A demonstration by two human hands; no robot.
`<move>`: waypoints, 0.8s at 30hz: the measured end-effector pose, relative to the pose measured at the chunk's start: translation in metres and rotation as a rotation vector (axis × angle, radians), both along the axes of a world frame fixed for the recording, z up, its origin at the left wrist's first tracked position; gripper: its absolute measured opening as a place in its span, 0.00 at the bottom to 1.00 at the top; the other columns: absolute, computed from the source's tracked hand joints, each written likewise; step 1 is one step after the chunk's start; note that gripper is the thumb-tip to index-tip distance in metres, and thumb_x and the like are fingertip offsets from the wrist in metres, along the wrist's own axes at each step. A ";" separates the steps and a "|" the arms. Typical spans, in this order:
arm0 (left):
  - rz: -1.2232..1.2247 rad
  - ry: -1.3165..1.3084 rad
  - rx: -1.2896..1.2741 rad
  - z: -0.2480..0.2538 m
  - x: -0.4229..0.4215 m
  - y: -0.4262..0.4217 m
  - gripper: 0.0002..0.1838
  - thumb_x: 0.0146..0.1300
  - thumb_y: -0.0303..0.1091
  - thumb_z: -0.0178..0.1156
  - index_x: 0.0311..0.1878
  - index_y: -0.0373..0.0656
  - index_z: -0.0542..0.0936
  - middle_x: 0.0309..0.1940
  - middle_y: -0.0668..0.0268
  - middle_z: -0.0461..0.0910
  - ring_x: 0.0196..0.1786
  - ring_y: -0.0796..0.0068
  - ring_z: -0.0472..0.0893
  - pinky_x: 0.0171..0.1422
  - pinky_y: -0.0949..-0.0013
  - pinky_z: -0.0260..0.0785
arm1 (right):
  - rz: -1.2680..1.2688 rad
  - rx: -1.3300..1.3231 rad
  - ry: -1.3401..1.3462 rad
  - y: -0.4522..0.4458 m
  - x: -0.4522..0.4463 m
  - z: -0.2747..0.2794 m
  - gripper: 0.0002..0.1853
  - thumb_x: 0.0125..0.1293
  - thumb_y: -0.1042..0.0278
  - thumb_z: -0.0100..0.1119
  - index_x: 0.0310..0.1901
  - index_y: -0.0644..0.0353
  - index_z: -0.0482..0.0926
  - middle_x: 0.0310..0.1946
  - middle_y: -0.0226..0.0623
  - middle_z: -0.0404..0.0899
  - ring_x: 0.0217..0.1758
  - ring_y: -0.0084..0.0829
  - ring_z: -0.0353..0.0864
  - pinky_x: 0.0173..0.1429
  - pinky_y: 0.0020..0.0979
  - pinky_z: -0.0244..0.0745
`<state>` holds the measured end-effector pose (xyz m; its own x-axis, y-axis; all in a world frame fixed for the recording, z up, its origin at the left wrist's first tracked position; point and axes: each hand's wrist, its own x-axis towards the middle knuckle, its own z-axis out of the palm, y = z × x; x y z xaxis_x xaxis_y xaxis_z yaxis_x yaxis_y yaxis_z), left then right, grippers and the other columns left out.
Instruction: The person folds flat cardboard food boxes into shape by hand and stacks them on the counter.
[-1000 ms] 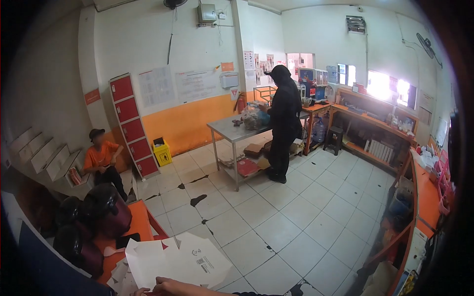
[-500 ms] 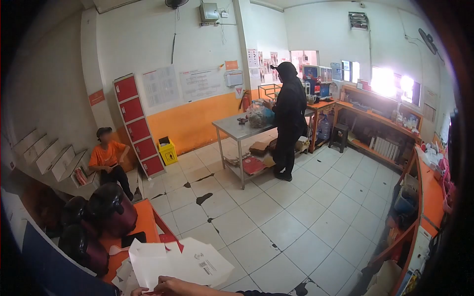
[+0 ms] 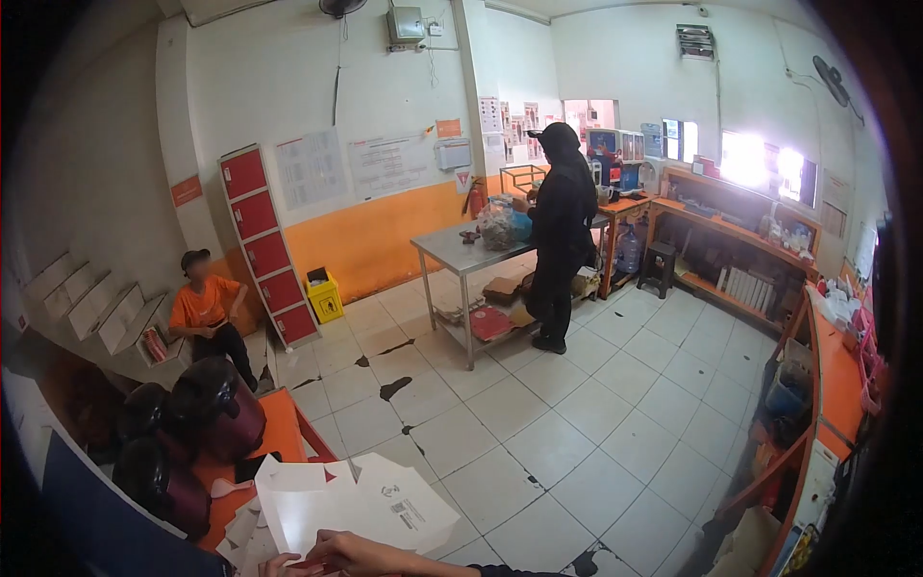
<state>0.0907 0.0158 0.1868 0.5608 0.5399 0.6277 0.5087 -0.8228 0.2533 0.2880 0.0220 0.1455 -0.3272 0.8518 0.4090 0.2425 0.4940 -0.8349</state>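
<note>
At the bottom of the head view, a white cardboard box blank (image 3: 332,495), partly folded, has dark printing and a square code on its right panel. My right hand (image 3: 348,551) is closed on its near edge, fingers bent over the card. Close beside it, my left hand (image 3: 281,565) pinches the near left corner; the frame's lower edge cuts off most of that hand. More white card pieces (image 3: 240,540) lie beneath, on the orange table (image 3: 274,428). Left of the blank rests a pale pink rice paddle (image 3: 229,488).
Several dark red rice cookers (image 3: 223,409) crowd the orange table's left side. A person in black (image 3: 562,231) stands at a steel table (image 3: 447,252) with a filled plastic bag (image 3: 502,227). Another person in orange (image 3: 207,306) sits by red lockers (image 3: 269,255). Orange shelving (image 3: 835,375) lines the right.
The blank has tilted slightly and its left flap has shifted right. My hands have moved a little up and right, still on the card. The person in black bends slightly differently over the bag.
</note>
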 end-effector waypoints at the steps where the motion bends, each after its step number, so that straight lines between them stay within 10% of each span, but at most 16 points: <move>1: -0.014 -0.004 -0.004 -0.001 -0.002 0.004 0.12 0.55 0.17 0.65 0.42 0.39 0.80 0.49 0.56 0.76 0.45 0.61 0.79 0.46 0.63 0.78 | -0.007 -0.070 -0.050 -0.004 0.004 0.009 0.12 0.61 0.75 0.54 0.44 0.61 0.82 0.42 0.45 0.78 0.47 0.42 0.80 0.50 0.30 0.73; 7: 0.078 -0.242 -0.309 -0.013 -0.005 0.009 0.10 0.52 0.16 0.65 0.38 0.39 0.81 0.48 0.54 0.77 0.48 0.58 0.78 0.41 0.65 0.80 | 0.077 0.113 0.169 0.017 -0.002 -0.029 0.18 0.51 0.83 0.47 0.42 0.65 0.83 0.34 0.45 0.82 0.37 0.39 0.79 0.44 0.36 0.75; 24: 0.050 -0.184 -0.155 -0.019 -0.007 0.004 0.06 0.52 0.17 0.65 0.34 0.34 0.82 0.44 0.56 0.78 0.47 0.54 0.79 0.48 0.61 0.75 | 0.087 0.145 0.111 0.010 -0.008 -0.022 0.14 0.53 0.80 0.54 0.41 0.63 0.83 0.32 0.47 0.78 0.36 0.43 0.76 0.42 0.38 0.71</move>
<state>0.0835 0.0202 0.1682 0.4150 0.6616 0.6245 0.4812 -0.7422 0.4665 0.2801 0.0319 0.1230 -0.3430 0.7516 0.5633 0.1042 0.6265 -0.7724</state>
